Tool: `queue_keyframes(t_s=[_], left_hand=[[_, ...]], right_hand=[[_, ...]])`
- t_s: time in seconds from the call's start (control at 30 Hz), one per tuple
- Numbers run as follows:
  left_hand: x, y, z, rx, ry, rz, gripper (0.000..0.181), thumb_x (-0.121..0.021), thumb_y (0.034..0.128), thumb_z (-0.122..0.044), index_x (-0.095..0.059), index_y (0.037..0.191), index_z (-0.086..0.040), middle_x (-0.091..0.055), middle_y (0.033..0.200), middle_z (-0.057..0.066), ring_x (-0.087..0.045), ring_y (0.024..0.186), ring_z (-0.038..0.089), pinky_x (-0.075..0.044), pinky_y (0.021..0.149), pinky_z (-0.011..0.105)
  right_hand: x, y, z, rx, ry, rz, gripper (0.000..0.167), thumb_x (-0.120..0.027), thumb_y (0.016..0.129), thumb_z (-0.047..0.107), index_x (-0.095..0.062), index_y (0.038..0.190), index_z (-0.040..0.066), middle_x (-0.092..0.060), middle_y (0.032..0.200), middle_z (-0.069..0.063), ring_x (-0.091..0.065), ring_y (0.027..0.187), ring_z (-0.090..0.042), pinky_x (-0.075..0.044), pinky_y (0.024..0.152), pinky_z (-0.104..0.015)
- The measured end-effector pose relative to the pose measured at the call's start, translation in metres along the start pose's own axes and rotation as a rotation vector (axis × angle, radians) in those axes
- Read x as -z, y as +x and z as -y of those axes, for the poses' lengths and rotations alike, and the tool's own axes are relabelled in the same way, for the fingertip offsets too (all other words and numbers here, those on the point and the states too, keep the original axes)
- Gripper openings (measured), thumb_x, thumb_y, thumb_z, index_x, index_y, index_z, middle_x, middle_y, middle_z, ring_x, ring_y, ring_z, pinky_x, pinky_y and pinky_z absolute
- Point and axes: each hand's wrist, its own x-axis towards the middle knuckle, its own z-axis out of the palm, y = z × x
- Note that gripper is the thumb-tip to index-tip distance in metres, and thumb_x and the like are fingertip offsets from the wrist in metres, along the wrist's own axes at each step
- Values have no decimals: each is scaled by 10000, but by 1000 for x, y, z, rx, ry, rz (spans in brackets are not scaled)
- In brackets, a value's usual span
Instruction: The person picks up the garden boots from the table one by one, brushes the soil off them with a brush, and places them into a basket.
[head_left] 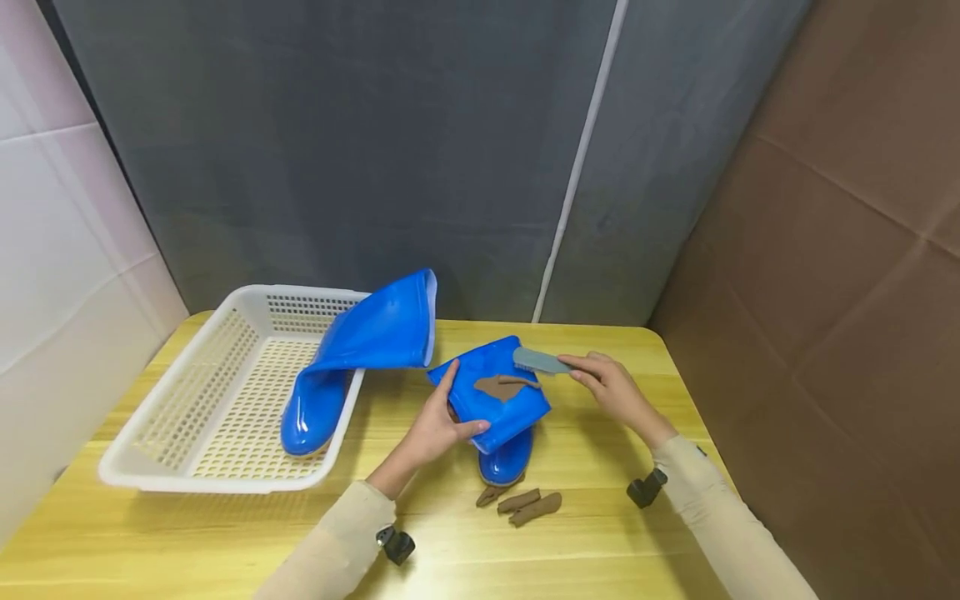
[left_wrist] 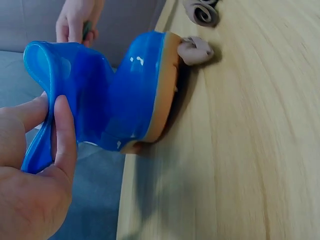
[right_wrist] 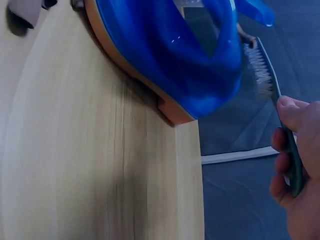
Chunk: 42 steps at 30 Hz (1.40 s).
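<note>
A blue rain boot (head_left: 468,421) stands on the table, its shaft bent over toward the person. My left hand (head_left: 437,427) grips the shaft's top edge, the rim pinched between thumb and fingers in the left wrist view. On the shaft lies a patch of brown clay-like stuff (head_left: 501,387), with a thin strip curling at its upper edge. My right hand (head_left: 611,388) holds a grey-green brush (head_left: 542,361) by its handle. In the right wrist view its pale bristles (right_wrist: 259,70) face the boot's shaft. Whether they touch it I cannot tell.
At the left stands a white perforated basket (head_left: 123,454). A second blue rain boot (head_left: 382,325) leans in it, shaft over the right rim. Several brown rolled pieces (head_left: 536,508) lie on the wooden table (head_left: 450,558) before the boot's toe. A grey curtain (head_left: 360,167) hangs behind.
</note>
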Motion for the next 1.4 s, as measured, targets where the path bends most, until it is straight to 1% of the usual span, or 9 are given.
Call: queue_keyframes(t_s=[0.1,0.2,0.43,0.73,0.87,1.03,1.2,1.27,1.4], left_hand=[[-2,1,-2,10,-37,2,1060,-787,842,-133,-55,1608,-173,-250,1607,254,-608,1187,439,-625,760,363],[-3,1,-5,11,-58,-2,1043,-777,850,-121,-62,1607,-170,-238,1608,264,-620,1160,438,-625,723,348],[-2,3,-5,10,-89,-7,1032,-771,851,-102,-72,1607,-173,-244,1615,242,-575,1240,466,-613,838,430],[0,3,-1,-19,-40,9,1043,-768,855,-106,-48,1607,-157,-218,1632,219,-525,1312,458,-509,1022,503],[1,4,0,-28,-10,14,1056,-775,849,-111,-42,1608,-166,-226,1630,220,-452,1374,469,-472,1062,530],[3,3,0,-30,-16,32,1083,-781,838,-93,-25,1608,-181,-222,1632,219,-414,1404,467,-458,1077,530],[6,3,2,-33,-68,88,1034,-713,896,-67,24,1606,-211,-376,1526,287,-700,978,300,-616,788,453],[9,3,1,-44,-91,126,990,-652,923,-32,43,1604,-212,-533,1329,342,-690,774,224,-610,687,471],[14,1,-1,-77,-135,185,934,-528,918,34,68,1601,-189,-622,1043,308,-651,667,204,-591,713,538]], right_hand=[[-2,6,-2,9,-17,25,336,-558,1008,198,-643,1333,200,-661,950,-44,-478,764,-131,-409,676,-265],[-4,7,-2,13,-7,49,332,-559,1008,202,-648,1327,212,-657,937,-33,-476,768,-131,-411,684,-264],[-7,-9,2,34,66,147,325,-548,1011,201,-657,1317,217,-580,834,-85,-407,704,-97,-387,635,-229],[-5,-35,11,157,126,212,338,-555,1005,199,-645,1331,186,-534,797,-38,-386,712,-32,-390,642,-206],[0,-32,13,110,163,173,350,-538,1015,204,-624,1353,188,-655,967,-77,-481,795,-69,-430,692,-228],[5,-12,15,33,187,128,372,-533,1023,263,-590,1384,195,-655,1305,-41,-622,1151,-219,-531,953,-392],[-2,17,18,15,166,175,359,-545,1019,276,-605,1364,197,-655,1313,-54,-619,1195,-241,-517,1019,-452],[-7,25,19,28,146,202,350,-536,1024,255,-611,1360,190,-679,1218,-60,-627,1054,-198,-537,927,-370],[-15,33,18,88,60,222,342,-528,1026,220,-626,1351,182,-660,992,-84,-507,817,-139,-452,741,-263]])
